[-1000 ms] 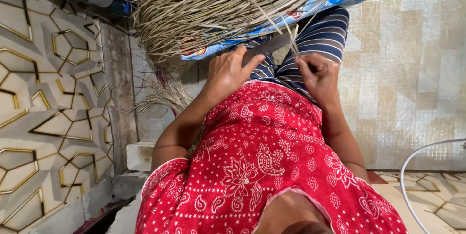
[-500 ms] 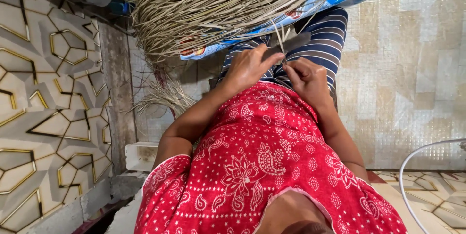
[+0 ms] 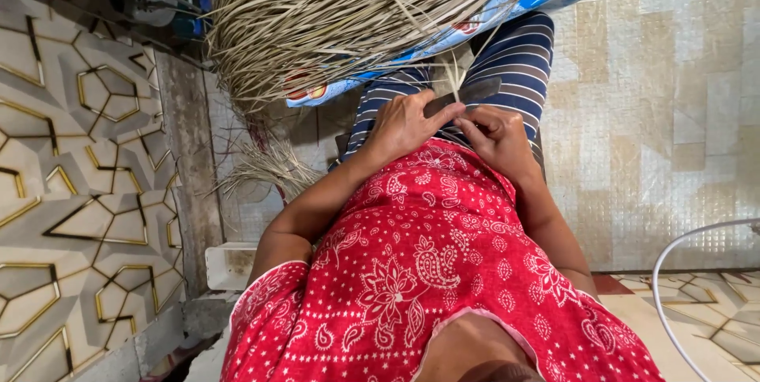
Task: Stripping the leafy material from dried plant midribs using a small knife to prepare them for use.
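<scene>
We see a tiled wall [image 3: 87,160] with gold geometric lines at left, a pale woven floor mat [image 3: 657,113] at right, a white cable [image 3: 673,287] curving over patterned floor tiles [image 3: 704,311], and even daylight.

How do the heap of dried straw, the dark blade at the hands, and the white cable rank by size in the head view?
1. Heap of dried straw, clearly largest.
2. White cable, long but thin, partly out of frame.
3. Dark blade, smallest, partly hidden by the left hand and right hand.

Your left hand [image 3: 408,125] and right hand [image 3: 499,138] close together at lap, fingers [image 3: 450,113] curled and pinching, fingertips nearly touching. Both forearms angled inward, elbows bent.
</scene>
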